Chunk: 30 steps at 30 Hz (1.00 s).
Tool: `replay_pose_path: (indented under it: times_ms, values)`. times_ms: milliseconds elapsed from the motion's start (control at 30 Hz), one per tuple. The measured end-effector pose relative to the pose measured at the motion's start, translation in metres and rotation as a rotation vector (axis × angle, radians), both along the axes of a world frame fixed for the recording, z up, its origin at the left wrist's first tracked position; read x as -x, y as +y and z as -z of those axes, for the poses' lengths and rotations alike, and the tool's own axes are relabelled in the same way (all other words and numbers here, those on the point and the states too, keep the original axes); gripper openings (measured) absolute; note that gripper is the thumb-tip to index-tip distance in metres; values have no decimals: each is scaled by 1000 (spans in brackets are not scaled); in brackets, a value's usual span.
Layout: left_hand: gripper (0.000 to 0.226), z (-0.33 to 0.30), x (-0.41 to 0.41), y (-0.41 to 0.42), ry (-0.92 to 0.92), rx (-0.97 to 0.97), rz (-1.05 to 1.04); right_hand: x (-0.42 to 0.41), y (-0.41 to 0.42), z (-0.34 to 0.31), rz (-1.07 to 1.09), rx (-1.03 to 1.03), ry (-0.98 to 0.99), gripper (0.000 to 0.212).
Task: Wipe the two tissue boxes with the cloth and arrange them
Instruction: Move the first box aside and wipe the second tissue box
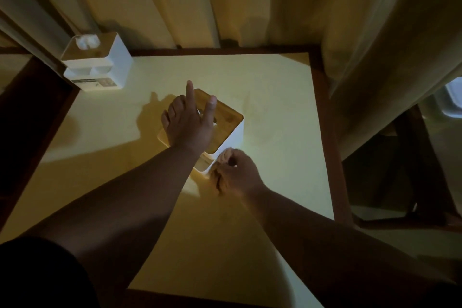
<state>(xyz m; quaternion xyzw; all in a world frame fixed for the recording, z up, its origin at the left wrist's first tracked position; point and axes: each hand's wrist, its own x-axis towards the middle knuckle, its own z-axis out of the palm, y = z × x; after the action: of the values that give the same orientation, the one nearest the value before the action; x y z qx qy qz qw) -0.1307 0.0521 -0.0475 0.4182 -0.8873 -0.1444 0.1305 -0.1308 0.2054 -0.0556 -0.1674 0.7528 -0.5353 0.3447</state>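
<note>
Here, the left hand (186, 120) reaches out over the wooden lid of the nearer tissue box (225, 122), which stands mid-counter; its index finger and thumb stick out straight, the other fingers bend down onto the lid's left edge, and its grip holds nothing. The right hand (233, 172), blurred, sits at the box's near white corner with fingers curled; whether its grip holds a cloth cannot be told. The second tissue box (100, 62), white, stands at the far left corner of the yellow counter (275, 107), well apart, before the curtains (225, 0).
</note>
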Motion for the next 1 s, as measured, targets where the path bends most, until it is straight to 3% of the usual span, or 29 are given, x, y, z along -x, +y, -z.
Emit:
replay_pose_path:
  times_ms: [67, 200, 333, 500, 633, 767, 900, 933, 1000]
  values:
    - [88, 0, 0, 0, 1, 3, 3, 10, 1, -7, -8, -21, -44, 20]
    - [84, 1, 1, 0, -8, 27, 1, 30, 4, -10, 210, 118, -37, 23]
    - [85, -1, -1, 0, -10, 22, 16, 29, 3, -10, -83, -91, -16, 26]
    - [90, -2, -1, 2, -18, 26, 11, 46, 4, -16, 141, 49, 58, 45]
    - [90, -1, -1, 1, -17, 25, 10, 43, -2, -13, -133, -204, 20, 21]
    - [90, -1, 1, 1, -20, 26, 7, 47, -1, -15, 164, -56, 64, 19]
    - [87, -1, 0, 1, -15, 19, 8, 33, -2, -13, -181, -231, -11, 29]
    - [88, -1, 0, 1, -15, 23, 10, 40, -4, -15, -150, -197, -68, 31]
    - [89, 0, 0, -1, -23, 32, 12, 54, -8, -19, 110, -67, -173, 28]
